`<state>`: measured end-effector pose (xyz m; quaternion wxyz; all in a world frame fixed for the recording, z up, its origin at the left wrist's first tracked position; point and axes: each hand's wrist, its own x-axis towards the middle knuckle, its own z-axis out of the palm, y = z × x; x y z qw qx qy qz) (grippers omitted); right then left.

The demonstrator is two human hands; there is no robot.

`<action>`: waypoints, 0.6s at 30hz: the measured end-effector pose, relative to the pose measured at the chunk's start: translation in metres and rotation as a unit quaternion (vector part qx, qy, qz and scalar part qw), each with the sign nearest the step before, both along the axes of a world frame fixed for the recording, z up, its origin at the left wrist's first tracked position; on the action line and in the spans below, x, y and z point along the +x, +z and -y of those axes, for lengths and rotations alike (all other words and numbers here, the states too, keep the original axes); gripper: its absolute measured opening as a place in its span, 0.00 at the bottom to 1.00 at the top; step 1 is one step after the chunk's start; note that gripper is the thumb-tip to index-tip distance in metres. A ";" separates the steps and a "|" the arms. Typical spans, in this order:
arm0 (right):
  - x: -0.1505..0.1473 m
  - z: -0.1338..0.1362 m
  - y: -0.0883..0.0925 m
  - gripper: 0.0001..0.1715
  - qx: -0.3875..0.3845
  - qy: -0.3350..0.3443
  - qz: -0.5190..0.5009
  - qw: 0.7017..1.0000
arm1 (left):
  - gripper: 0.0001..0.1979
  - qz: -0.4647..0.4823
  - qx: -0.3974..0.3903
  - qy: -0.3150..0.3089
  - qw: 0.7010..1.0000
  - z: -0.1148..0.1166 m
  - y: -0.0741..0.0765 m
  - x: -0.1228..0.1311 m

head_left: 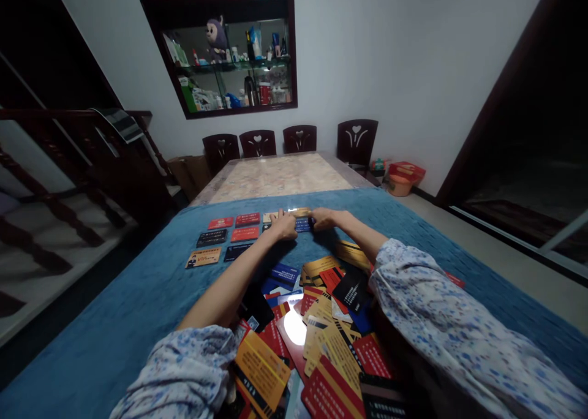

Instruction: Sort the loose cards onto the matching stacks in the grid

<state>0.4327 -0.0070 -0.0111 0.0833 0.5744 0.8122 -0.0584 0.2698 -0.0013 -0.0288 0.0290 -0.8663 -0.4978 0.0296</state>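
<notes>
A blue card lies on the blue cloth between the person's left hand and right hand, just on the near side of a gold card. The right hand's fingers curl at the blue card's right end; I can't tell whether they pinch it. The left hand reaches in opposite, fingers by a cream card, its hold likewise unclear to me. Leftward, more cards sit in rows, an orange VIP card at the near left corner. A jumbled pile of cards spreads between the flowered sleeves. Beyond the cloth shows the counter's marbled top, with dark chairs past it.
</notes>
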 end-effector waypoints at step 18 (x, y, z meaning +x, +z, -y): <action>0.003 0.000 -0.004 0.25 0.017 0.001 0.011 1.000 | 0.17 -0.037 0.046 -0.021 0.998 0.017 0.008 -0.002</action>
